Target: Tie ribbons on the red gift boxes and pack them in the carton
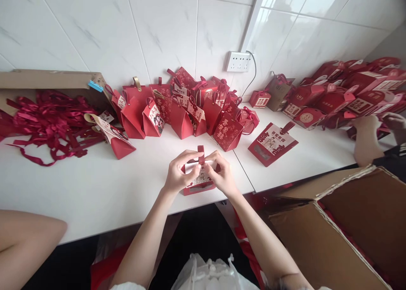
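A red gift box (199,190) with a printed white panel and a dark window stands at the table's front edge between my hands. My left hand (183,171) pinches its top from the left, thumb and forefinger by the upright red ribbon loop (201,154). From the other side my right hand (219,171) grips the same top edge, its thumb close to the left one. Both hands hide much of the panel. Another red gift box (272,143) with a ribbon handle lies to the right. Several folded red gift boxes (180,120) stand just behind.
A cardboard box (57,77) holding dark red ribbons (47,116) is at the left. Many red boxes (336,97) are piled at the right, near another person's hands (368,133). An open carton (301,222) stands at lower right. Another person's arm (28,243) enters lower left.
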A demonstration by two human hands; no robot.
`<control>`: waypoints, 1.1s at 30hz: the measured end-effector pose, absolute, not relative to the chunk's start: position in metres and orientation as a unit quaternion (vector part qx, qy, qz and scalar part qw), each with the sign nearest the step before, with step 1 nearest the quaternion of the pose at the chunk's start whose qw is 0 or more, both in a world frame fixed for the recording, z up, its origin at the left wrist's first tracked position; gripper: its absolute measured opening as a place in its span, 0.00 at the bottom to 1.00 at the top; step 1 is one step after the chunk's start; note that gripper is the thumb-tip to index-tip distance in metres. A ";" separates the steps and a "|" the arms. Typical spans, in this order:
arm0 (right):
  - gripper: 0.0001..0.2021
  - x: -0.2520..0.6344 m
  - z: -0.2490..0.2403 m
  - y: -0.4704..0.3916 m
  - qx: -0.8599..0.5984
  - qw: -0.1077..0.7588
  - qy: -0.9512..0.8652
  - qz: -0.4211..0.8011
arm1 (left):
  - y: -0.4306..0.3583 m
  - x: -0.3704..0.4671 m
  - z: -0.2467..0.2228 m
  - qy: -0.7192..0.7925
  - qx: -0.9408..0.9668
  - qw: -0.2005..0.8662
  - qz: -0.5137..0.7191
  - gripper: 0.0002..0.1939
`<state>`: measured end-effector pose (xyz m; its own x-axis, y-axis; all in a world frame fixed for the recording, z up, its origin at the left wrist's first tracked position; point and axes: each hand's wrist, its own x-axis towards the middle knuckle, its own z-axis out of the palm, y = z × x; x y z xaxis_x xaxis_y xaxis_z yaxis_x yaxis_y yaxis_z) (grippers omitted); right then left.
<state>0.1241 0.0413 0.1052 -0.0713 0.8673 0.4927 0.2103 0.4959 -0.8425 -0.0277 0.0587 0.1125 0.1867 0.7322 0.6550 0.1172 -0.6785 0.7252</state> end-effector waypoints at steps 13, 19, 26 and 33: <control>0.08 0.117 0.108 0.040 -0.449 0.548 -0.655 0.264 | 0.057 -0.016 0.108 0.382 0.671 0.155 0.616 0.08; 0.07 0.118 0.110 0.039 -0.442 0.543 -0.662 0.267 | 0.058 -0.024 0.099 0.395 0.636 0.283 0.600 0.19; 0.06 0.126 0.130 0.036 -0.449 0.523 -0.677 0.258 | 0.033 -0.032 0.113 0.472 0.597 0.425 0.490 0.15; 0.08 0.131 0.182 -0.001 -0.468 0.502 -0.650 0.325 | -0.008 -0.023 0.168 0.469 0.511 0.517 0.501 0.15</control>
<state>0.1310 -0.0010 0.1822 -0.0577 0.9354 0.3490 0.2824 0.3506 -0.8930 -0.0233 -0.0082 0.1678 0.0574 0.9980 0.0273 -0.0397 -0.0251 0.9989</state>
